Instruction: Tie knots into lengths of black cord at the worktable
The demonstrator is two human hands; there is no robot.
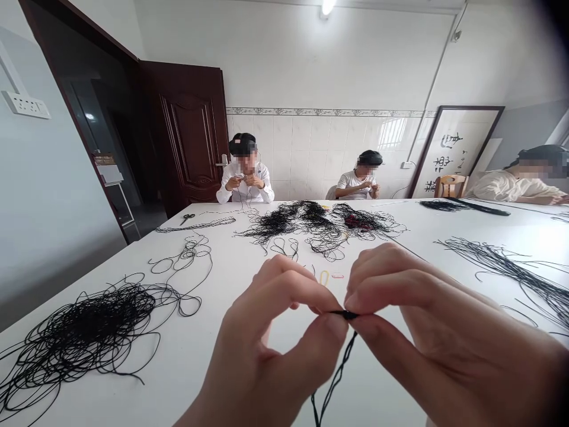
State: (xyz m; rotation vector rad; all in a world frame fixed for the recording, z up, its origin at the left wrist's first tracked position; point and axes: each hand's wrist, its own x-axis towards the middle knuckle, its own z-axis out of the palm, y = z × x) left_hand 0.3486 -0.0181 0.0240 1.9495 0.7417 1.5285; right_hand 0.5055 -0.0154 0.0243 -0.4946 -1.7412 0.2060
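My left hand point(271, 338) and my right hand point(427, 320) meet close to the camera above the white table point(213, 350). Both pinch a short piece of black cord point(345, 314) between thumb and fingertips. Two black strands point(334, 373) hang twisted from the pinch down toward me. A small yellow loop point(323, 276) and a tiny pink piece point(338, 275) lie on the table just beyond my fingers.
A big tangle of black cord point(84, 332) lies at the left, another pile point(311, 222) at the middle far side, and long strands point(511, 267) at the right. Scissors point(187, 217) lie far left. Three other people sit at the far edge and right, working with their hands.
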